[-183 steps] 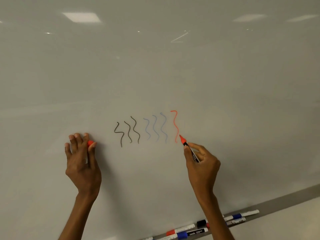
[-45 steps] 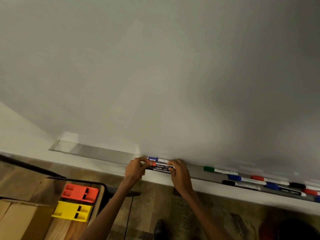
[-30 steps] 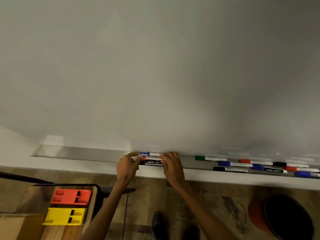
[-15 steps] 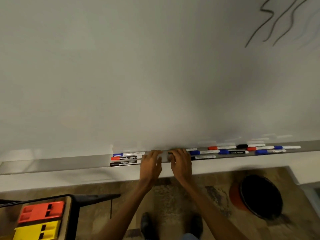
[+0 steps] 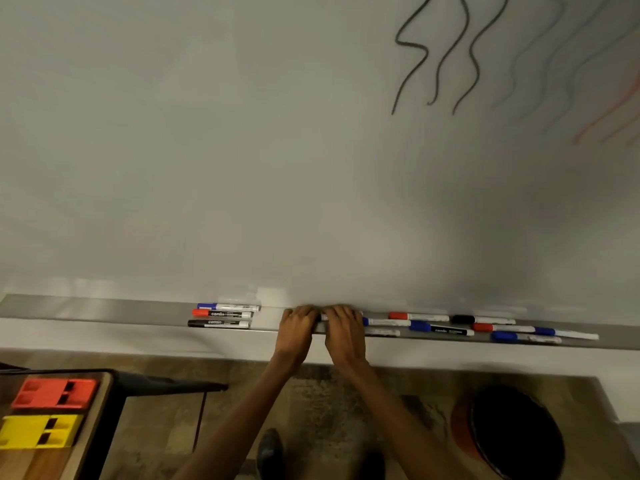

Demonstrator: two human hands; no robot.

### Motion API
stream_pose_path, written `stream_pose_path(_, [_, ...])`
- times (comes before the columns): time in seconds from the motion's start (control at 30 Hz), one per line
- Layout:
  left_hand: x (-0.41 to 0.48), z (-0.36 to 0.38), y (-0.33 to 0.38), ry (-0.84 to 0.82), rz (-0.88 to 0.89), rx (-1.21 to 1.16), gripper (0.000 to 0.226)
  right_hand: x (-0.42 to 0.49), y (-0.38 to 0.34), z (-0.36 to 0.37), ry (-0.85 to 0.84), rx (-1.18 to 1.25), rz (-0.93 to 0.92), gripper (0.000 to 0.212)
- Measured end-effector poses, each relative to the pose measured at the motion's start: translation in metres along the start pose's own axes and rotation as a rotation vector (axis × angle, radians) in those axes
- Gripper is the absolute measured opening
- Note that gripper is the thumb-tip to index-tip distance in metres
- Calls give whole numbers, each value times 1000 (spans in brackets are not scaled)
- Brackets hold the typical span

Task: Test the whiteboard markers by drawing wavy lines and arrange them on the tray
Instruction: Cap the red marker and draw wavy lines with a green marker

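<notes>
Three sorted markers [image 5: 221, 313] lie in a tidy stack at the left of the tray [image 5: 86, 308], with blue, red and black caps. Mid-tray, the left hand [image 5: 297, 329] and right hand [image 5: 344, 329] both curl their fingers over one held marker [image 5: 322, 317]. Only a sliver of it shows, so I can't tell the colour. Loose markers [image 5: 441, 330] crowd right up against the right hand. Wavy lines [image 5: 433, 57] sit up on the whiteboard [image 5: 242, 150]. Below are a wooden table [image 5: 93, 438] with a red block [image 5: 55, 393] and a yellow block [image 5: 38, 430], plus a dark bin [image 5: 516, 434].

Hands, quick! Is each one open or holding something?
Left hand: grips the marker on the tray.
Right hand: grips the same marker.
</notes>
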State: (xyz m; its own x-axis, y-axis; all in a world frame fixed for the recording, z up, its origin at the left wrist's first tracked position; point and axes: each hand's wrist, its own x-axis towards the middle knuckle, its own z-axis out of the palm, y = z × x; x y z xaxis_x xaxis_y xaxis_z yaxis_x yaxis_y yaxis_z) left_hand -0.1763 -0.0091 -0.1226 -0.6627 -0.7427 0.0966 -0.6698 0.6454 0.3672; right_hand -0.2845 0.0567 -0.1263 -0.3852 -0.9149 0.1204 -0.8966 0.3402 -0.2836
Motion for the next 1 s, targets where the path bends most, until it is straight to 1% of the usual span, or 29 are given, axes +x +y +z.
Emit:
stream_pose_path(0.1, [3,-6,-1,-2,-29,-29,27,4,6,-1,3,-11,-43,50])
stream_pose_path(0.17, [2,-9,-7,-8,-38,-53,30,5,10,-3,1,-14,-77,44])
stream_pose_path(0.23, [-1,-13,-14,-7,-56,-125,35,6,11,-7,12,3,-124,40])
stream_pose_path(0.3, [-4,-24,-15,28,-119,-292,30,8,9,-15,49,46,-200,37])
stream_pose_path(0.4, [-10,-50,-1,138,-223,-571,18,13,6,-36,122,124,-308,28])
stream_pose_path(0.47, [-14,-67,15,216,-304,-803,15,13,2,-51,145,214,-332,23])
stream_pose_path(0.5, [-15,-75,24,251,-351,-943,15,11,0,-61,138,271,-315,25])
stream_pose_path(0.57, [-16,-88,45,292,-437,-1196,18,9,-1,-77,131,366,-272,40])
stream_pose_path(0.63, [-13,-95,65,294,-450,-1324,18,9,2,-91,183,392,-247,41])
stream_pose_path(0.7, [-7,-98,86,300,-429,-1358,22,9,7,-106,240,379,-215,38])
stream_pose_path(0.73, [-3,-100,96,314,-418,-1365,25,10,9,-112,263,369,-189,40])
stream_pose_path(0.87, [12,-112,130,348,-341,-1356,29,7,12,-137,394,355,-70,62])
stream_pose_path(1.0, [20,-125,160,360,-209,-1385,28,4,17,-163,451,409,-6,72])
